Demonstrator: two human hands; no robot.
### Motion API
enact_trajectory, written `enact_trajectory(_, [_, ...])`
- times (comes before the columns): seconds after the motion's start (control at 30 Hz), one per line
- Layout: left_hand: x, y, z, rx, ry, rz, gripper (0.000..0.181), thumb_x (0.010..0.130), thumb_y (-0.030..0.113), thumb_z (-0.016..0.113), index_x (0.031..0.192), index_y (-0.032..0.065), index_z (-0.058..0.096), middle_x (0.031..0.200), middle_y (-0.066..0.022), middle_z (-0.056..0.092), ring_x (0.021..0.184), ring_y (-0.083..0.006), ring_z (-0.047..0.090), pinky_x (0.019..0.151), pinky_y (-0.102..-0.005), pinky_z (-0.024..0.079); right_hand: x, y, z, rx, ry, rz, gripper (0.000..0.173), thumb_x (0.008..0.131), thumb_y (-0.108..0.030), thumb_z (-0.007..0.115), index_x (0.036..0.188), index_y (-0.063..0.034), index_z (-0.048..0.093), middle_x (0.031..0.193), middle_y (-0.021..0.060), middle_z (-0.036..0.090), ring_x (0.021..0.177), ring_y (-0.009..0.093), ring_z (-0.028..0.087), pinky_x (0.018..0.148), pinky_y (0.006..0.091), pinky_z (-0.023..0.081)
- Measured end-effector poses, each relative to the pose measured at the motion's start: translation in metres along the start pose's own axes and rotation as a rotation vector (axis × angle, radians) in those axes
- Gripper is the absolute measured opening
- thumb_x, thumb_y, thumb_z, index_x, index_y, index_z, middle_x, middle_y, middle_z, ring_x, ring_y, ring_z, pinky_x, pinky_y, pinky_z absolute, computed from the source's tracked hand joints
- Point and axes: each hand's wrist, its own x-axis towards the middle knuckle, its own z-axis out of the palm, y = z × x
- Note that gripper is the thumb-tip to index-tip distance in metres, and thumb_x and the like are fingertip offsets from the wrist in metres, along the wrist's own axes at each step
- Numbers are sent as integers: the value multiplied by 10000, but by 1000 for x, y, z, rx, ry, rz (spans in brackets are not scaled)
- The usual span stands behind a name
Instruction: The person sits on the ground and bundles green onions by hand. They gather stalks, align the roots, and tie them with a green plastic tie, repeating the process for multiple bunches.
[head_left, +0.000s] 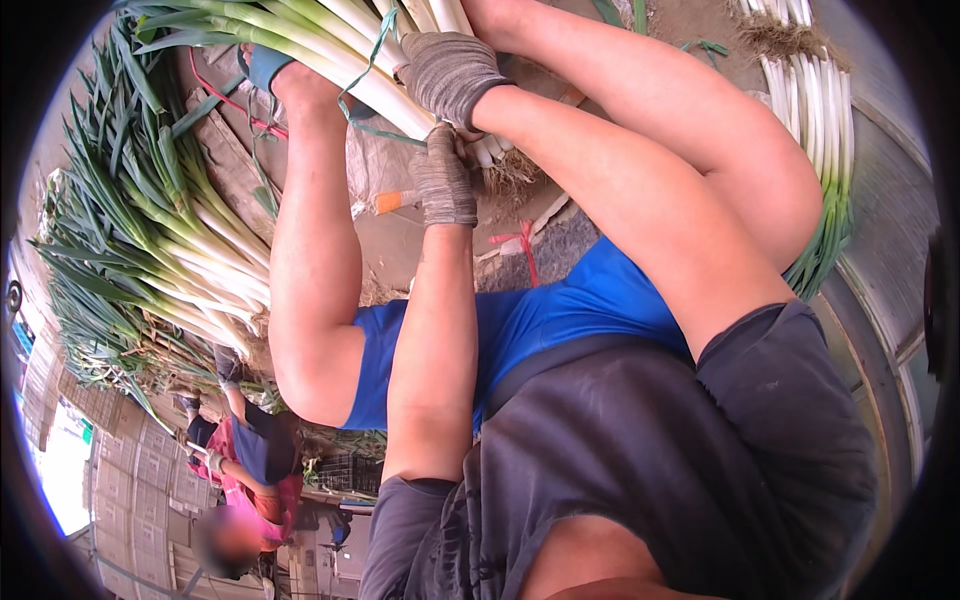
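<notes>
A bundle of leeks (360, 56) with white stalks and green leaves lies across the top, between my bare legs. My right hand (451, 75), in a grey-brown knit glove, is curled over its white stalks; most of the fingertips are hidden. Just below, my gloved left hand (444, 176) grips a green plastic tie (346, 105) near the stalks' lower edge. That tie loops loosely across the upper side of the bundle and runs up to the left of my right hand. Roots (511, 172) stick out beyond the stalks, right of my left hand.
A large heap of leeks (172, 225) lies left of my leg. More tied leeks (814, 120) lie at the right. Red string (529, 251) is on the ground by my shorts. At lower left a co-worker (251, 480) in pink handles a stalk near stacked cartons (135, 487) and a black crate (349, 474).
</notes>
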Motion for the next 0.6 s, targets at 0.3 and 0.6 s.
enact_trajectory(0.3, [-8,23,29,157,103,4,280,891,219,506,751,-3,602,556,-101,548,388,-192,476,367,-331,368,-44,20,-17,281,249,-112,449,872,-262,669,1237,-22,565,1169,222,647,1067,340,642,915,423,503])
enact_trajectory(0.6, [2,10,11,201,58,-25,362,891,251,483,717,-23,643,538,-27,463,405,-147,384,422,-297,384,-136,76,69,352,-13,364,991,804,-312,765,1517,-15,144,1411,273,433,1308,412,451,1086,449,393])
